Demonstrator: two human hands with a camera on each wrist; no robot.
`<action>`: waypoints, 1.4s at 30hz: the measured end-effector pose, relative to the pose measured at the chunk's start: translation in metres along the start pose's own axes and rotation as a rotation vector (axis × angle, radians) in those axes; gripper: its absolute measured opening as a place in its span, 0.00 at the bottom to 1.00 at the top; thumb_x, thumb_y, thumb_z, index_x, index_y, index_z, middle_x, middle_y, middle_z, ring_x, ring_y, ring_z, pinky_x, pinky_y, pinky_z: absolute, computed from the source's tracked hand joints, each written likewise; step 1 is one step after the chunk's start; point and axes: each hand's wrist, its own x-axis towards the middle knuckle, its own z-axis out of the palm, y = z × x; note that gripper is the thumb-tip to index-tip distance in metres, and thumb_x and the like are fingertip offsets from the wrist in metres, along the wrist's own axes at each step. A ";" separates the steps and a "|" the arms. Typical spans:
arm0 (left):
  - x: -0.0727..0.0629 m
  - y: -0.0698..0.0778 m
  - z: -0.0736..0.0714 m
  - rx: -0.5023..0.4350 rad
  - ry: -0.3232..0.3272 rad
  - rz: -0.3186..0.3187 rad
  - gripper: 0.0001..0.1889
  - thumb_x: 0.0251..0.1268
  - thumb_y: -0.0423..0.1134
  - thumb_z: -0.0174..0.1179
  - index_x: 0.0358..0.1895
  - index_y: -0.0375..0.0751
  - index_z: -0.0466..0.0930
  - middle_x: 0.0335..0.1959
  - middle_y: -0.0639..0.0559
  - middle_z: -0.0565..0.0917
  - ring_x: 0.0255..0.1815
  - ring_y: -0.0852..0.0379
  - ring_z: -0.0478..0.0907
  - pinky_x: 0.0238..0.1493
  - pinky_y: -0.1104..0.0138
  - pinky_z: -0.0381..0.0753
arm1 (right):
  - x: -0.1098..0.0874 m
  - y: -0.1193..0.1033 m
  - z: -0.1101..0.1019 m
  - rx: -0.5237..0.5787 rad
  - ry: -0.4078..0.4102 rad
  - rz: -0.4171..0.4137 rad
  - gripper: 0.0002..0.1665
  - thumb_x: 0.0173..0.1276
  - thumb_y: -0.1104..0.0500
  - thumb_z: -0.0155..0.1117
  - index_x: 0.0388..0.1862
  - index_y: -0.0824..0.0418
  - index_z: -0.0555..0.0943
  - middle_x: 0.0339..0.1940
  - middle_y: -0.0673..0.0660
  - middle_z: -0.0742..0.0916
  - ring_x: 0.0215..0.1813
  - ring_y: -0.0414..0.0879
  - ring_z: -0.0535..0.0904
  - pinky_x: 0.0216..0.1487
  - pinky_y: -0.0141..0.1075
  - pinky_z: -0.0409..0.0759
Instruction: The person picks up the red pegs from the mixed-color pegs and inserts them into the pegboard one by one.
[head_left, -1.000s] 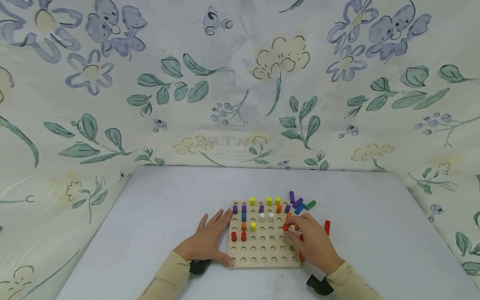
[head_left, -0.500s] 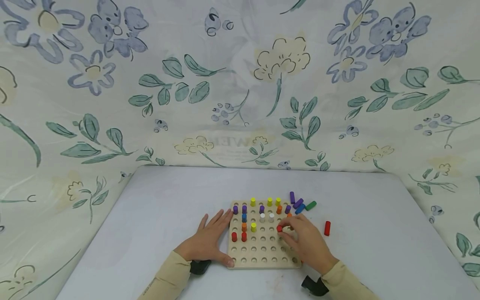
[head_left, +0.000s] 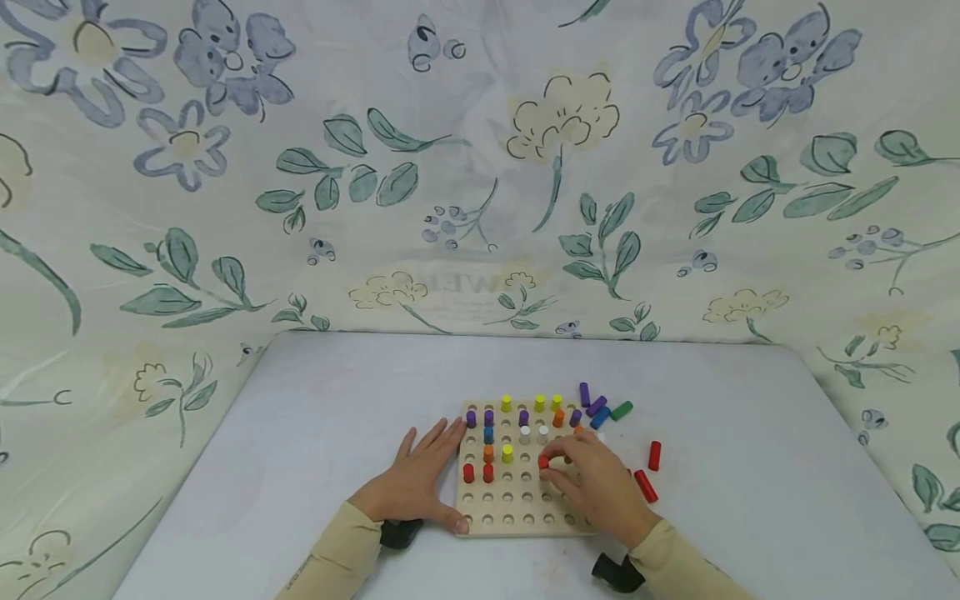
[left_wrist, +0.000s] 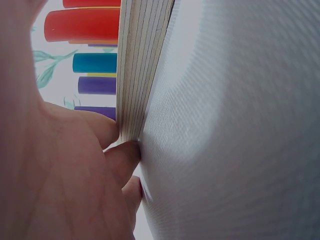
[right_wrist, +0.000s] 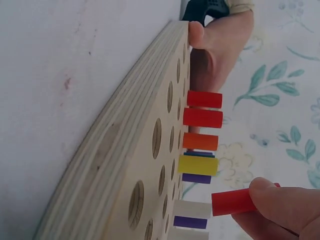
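Note:
The thumb and fingers of my right hand (head_left: 600,479) pinch a red peg (head_left: 543,462) above the middle of a wooden pegboard (head_left: 525,532). In the right wrist view this red peg (right_wrist: 230,201) is tilted, its free end out from the board's face and close by a white peg (right_wrist: 192,208). My left hand (head_left: 408,483) lies spread along the board's left edge, thumb at the near corner. Two red pegs (head_left: 488,473) stand on the left side, with a yellow peg (head_left: 507,454) behind them. Several purple, orange, white and yellow pegs fill holes farther back.
Loose on the table right of the board lie two red pegs (head_left: 655,456), with a green peg (head_left: 622,410), a blue peg (head_left: 600,417) and purple pegs (head_left: 584,394) by the far right corner. Flowered cloth (head_left: 480,208) hangs behind the white table (head_left: 360,375).
My right hand has moved left and slightly nearer over the board, carrying the red peg from the right side toward the middle. Another loose red peg is uncovered. My left hand stays put.

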 end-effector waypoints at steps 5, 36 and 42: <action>0.000 0.001 -0.001 -0.003 -0.003 -0.004 0.72 0.35 0.70 0.77 0.82 0.39 0.45 0.83 0.45 0.48 0.83 0.44 0.37 0.76 0.40 0.27 | 0.002 -0.003 0.004 0.010 -0.023 0.002 0.10 0.63 0.57 0.75 0.42 0.51 0.85 0.40 0.47 0.84 0.42 0.40 0.78 0.45 0.33 0.85; 0.001 -0.001 0.000 -0.009 0.000 0.013 0.72 0.36 0.69 0.77 0.82 0.39 0.45 0.83 0.45 0.48 0.83 0.43 0.37 0.76 0.39 0.27 | 0.014 -0.014 0.019 0.049 -0.088 -0.034 0.09 0.67 0.55 0.72 0.45 0.51 0.85 0.44 0.47 0.85 0.44 0.40 0.78 0.45 0.34 0.84; 0.000 -0.001 -0.001 -0.007 -0.002 0.012 0.72 0.36 0.69 0.77 0.82 0.39 0.44 0.83 0.44 0.48 0.83 0.43 0.37 0.76 0.38 0.27 | 0.015 -0.014 0.021 0.071 -0.110 -0.047 0.09 0.68 0.55 0.72 0.46 0.51 0.85 0.42 0.45 0.85 0.42 0.38 0.77 0.44 0.33 0.83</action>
